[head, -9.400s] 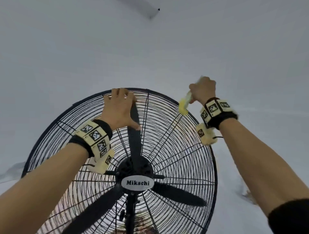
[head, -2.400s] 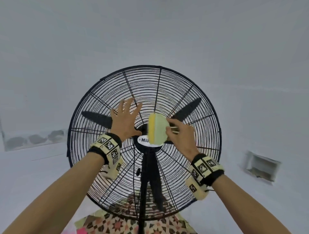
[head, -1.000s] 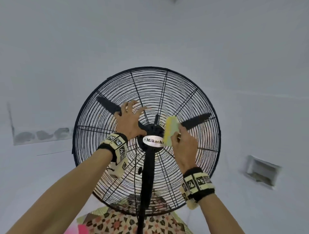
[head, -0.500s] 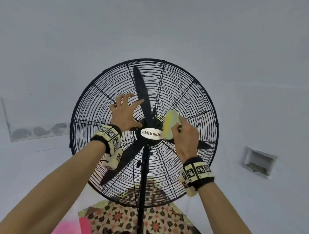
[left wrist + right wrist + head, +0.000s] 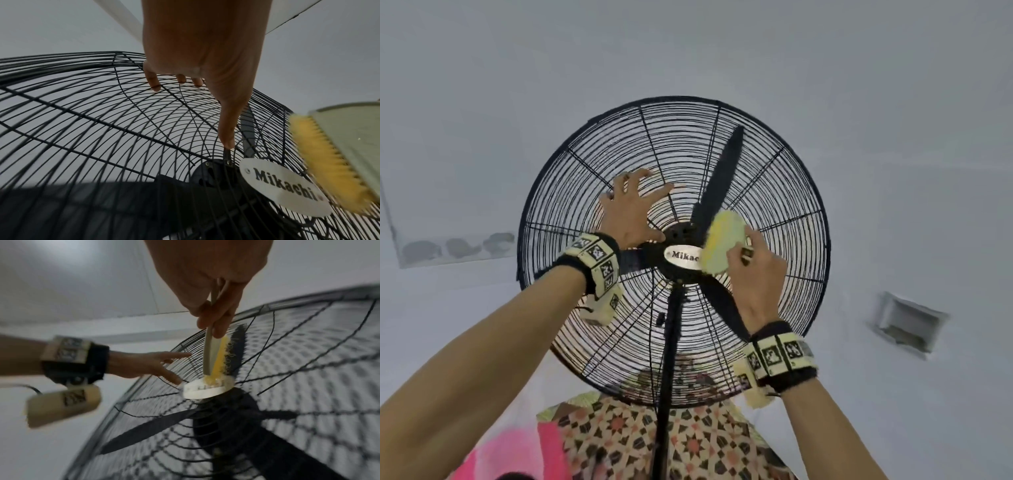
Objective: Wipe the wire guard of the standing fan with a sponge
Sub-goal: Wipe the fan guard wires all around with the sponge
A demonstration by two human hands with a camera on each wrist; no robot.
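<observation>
Guard centre being wiped, sponge at hub.

The round black wire guard [image 5: 671, 192] is being braced by the spread left hand [image 5: 631, 214], fingers flat on the wires up-left of the oval white badge [image 5: 683, 257]. The yellow-and-green sponge [image 5: 720, 241] is being pinched edge-on by the right hand [image 5: 755, 274], long axis up-right, overlapping the badge's right end.

Hidden and blurred parts

The sponge [image 5: 720, 242] covers the end of the badge [image 5: 681, 256] lettering; right wrist view smears the wire guard [image 5: 308, 369], perhaps from motion.
</observation>
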